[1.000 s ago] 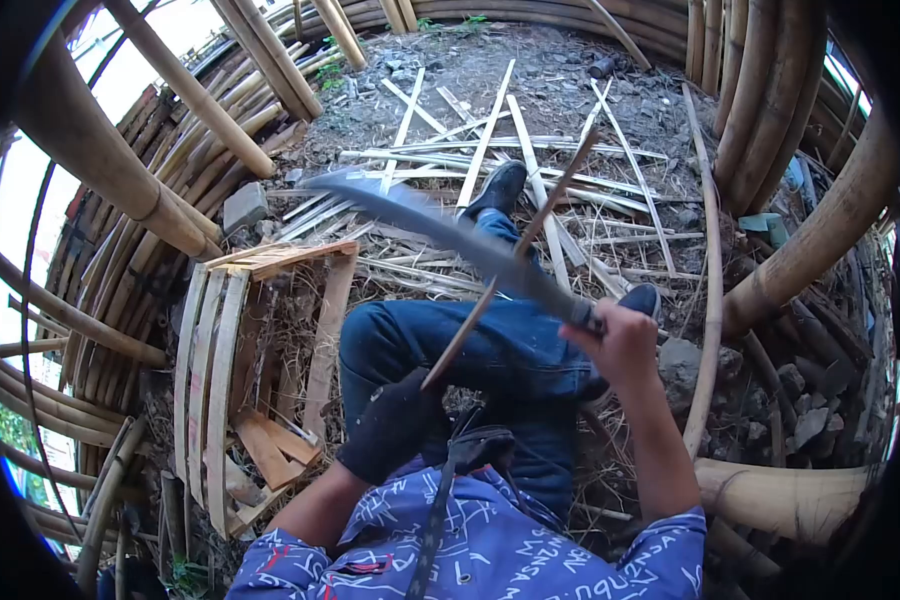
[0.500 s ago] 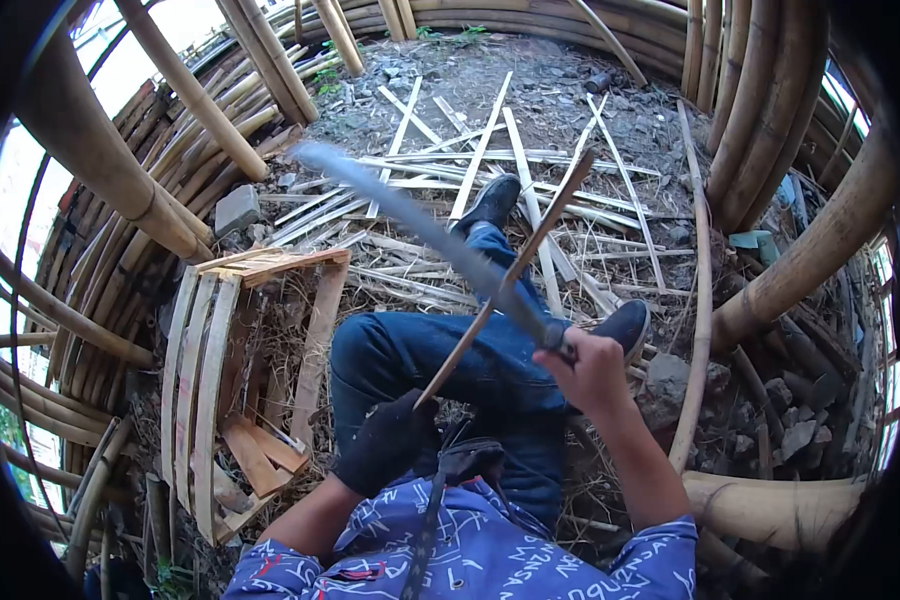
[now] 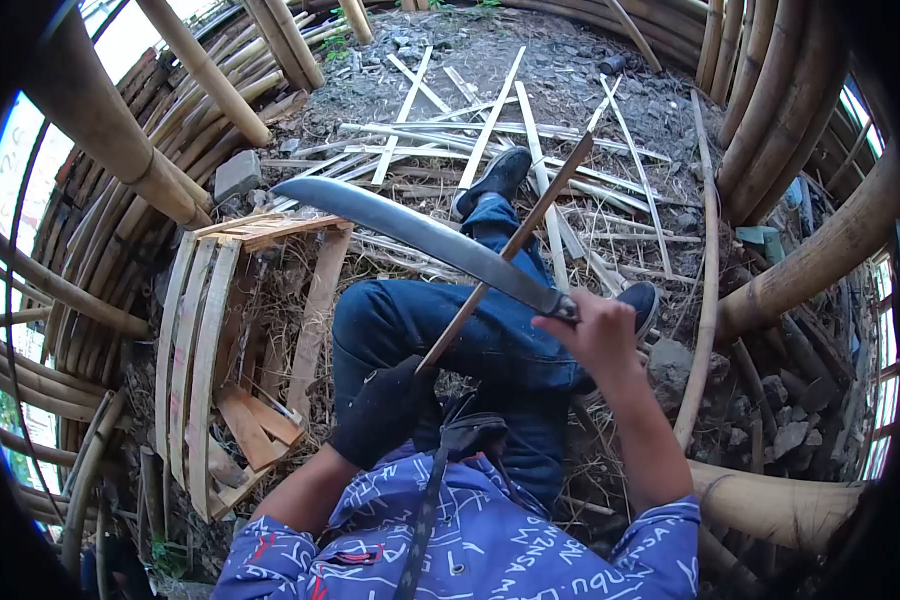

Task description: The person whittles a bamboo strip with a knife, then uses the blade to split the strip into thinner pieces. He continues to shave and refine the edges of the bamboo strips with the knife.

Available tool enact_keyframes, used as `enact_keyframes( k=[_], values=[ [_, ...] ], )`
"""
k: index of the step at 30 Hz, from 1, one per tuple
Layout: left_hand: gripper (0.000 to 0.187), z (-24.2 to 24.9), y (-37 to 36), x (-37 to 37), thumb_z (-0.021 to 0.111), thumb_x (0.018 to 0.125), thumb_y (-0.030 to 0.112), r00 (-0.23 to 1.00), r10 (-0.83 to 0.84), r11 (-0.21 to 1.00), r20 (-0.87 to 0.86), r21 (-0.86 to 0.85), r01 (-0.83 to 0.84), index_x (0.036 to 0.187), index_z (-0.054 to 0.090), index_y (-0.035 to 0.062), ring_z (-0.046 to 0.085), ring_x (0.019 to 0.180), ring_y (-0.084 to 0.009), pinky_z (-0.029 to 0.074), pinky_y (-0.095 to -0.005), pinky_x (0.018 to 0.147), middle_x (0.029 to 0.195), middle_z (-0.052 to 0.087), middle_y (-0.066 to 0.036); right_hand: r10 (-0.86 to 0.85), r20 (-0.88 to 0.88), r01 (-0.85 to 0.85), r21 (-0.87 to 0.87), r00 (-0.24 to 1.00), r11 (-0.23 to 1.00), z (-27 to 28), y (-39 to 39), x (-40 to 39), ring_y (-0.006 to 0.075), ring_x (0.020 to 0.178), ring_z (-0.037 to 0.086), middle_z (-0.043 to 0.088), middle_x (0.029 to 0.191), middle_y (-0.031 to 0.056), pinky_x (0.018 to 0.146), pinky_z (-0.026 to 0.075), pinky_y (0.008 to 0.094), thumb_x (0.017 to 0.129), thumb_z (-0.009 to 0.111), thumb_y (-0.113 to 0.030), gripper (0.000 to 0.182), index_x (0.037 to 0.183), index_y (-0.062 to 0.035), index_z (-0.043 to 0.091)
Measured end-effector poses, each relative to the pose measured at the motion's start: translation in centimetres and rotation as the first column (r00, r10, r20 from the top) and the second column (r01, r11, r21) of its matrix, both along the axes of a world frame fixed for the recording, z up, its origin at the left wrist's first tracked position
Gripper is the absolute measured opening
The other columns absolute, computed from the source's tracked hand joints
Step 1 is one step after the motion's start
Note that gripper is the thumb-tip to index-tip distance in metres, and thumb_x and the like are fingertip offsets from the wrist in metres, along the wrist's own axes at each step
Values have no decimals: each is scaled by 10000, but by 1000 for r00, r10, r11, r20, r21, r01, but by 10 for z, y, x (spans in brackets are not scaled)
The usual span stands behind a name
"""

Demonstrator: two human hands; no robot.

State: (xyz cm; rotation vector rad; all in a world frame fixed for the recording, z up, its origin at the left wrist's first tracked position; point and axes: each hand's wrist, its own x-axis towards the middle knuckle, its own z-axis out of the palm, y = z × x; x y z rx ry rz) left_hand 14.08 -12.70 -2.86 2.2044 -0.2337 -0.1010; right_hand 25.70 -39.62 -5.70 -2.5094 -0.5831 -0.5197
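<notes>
Over the person's lap, a long, narrow brown strip of wood or bamboo [image 3: 545, 205] slants from near left to far right, its near end gripped in the black-gloved left hand [image 3: 385, 410]. That low fist seems to anchor the strip while leaving most of its length exposed, away from the fingers. The bare right hand [image 3: 602, 335] is closed around the handle of a broad, curved steel knife [image 3: 410, 222], whose blade reaches toward far left and crosses the strip in view; whether they touch cannot be told. Holding the handle out to the right probably gives the blade room to travel along the strip. The blue-jeaned bent leg [image 3: 410, 310] lies beneath, perhaps steadying the posture. Pale, flat slender strips [image 3: 495, 115] lie crisscrossed on the far ground, likely within reach, and a pale slatted wooden crate [image 3: 210, 360] sits at left, beside the leg.
</notes>
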Motion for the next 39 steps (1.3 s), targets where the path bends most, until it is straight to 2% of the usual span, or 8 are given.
enact_keyframes(
  k=[5,11,16,23,31,35,37,39],
  values=[
    [174,-11,3,-7,458,956,92,998,32,993,-50,112,-26,1059,558,-5,615,742,-412,471,-454,606,787,589,-225,115,-9,-114,35,993,993,4,7,-16,334,497,597,537,513,110,455,458,393,746,692,-635,609,615,-73,496],
    [173,-33,12,-4,496,909,25,899,-228,953,373,277,126,1069,520,-40,603,733,-379,490,-438,604,904,575,-200,0,-162,29,174,987,984,-6,14,-20,333,530,620,598,571,128,476,470,398,739,732,-578,550,666,-62,554],
    [211,-21,9,0,540,862,6,886,-229,957,404,262,128,1068,520,-37,612,709,-371,494,-448,572,872,569,-209,44,-99,-48,-40,994,998,1,7,-12,343,547,620,593,567,131,500,476,417,764,702,-593,557,671,-64,552],
    [317,-22,-3,-1,409,1019,252,995,27,996,-98,-77,-34,930,588,7,514,595,-151,423,-340,567,632,541,-62,51,-146,-22,192,988,981,-7,15,-21,374,553,592,554,550,131,489,446,418,790,714,-537,531,682,-44,547],
    [377,-31,2,2,414,1023,313,877,-5,892,-481,-399,-214,825,566,30,483,558,-89,411,-282,503,613,487,-6,28,-13,-29,-41,1000,999,-11,13,-14,305,493,585,518,532,93,440,436,388,708,711,-635,604,627,-86,472],
    [374,-33,3,-1,438,1020,329,892,-14,882,-452,-425,-202,805,563,48,460,546,-58,374,-241,478,612,481,28,42,10,-42,7,999,999,-11,18,-19,305,490,584,505,518,88,438,437,388,711,707,-639,606,625,-89,467],
    [371,-39,5,-1,445,1019,338,995,-47,949,-92,-314,16,795,566,68,454,542,-43,353,-224,469,624,493,46,42,-2,-42,8,999,999,-8,19,-20,306,492,586,502,516,86,439,439,388,710,707,-639,605,626,-90,469],
    [370,-31,3,-3,445,1018,340,961,-6,908,-278,-404,-111,798,569,70,459,546,-45,354,-225,467,626,496,43,33,5,-33,5,999,999,-6,21,-18,309,491,582,501,518,88,444,441,391,708,708,-638,608,628,-87,465]
  ],
)
